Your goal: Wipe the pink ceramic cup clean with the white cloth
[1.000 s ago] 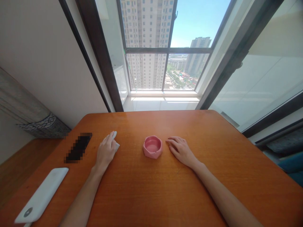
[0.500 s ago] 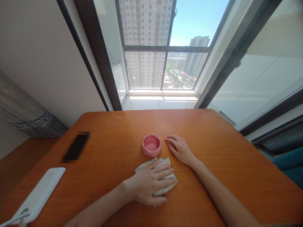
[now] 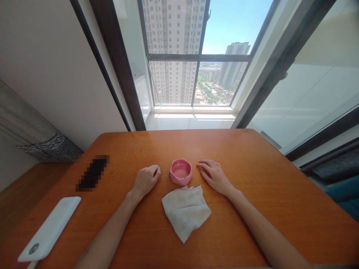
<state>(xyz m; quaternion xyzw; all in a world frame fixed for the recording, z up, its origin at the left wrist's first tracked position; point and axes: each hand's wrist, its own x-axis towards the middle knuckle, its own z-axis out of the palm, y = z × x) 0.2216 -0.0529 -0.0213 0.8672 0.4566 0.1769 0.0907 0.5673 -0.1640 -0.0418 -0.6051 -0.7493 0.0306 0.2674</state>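
Observation:
A pink faceted ashtray (image 3: pixel 181 172) stands upright on the wooden table (image 3: pixel 224 231), between my two hands. Just in front of it lies an off-white cloth (image 3: pixel 186 209), spread flat with a few creases and a pointed corner toward me. To the left of the ashtray my left hand (image 3: pixel 147 181) rests on the table with its fingers curled in, apart from the ashtray and the cloth. On the other side my right hand (image 3: pixel 212 175) lies palm down, fingers loosely stretched out, its fingertips close to the ashtray but not on it.
At the table's left lies a long white device (image 3: pixel 52 228) with a round grey spot and a cord. Behind it is a dark, pixelated object (image 3: pixel 92 173). Beyond the table's far edge is a window (image 3: pixel 193 58); a curtain (image 3: pixel 42 119) hangs at left.
My left hand has let go of the cloth and moved left and away from me, its fingers curling in. The cloth now lies uncovered. My right hand has stayed put.

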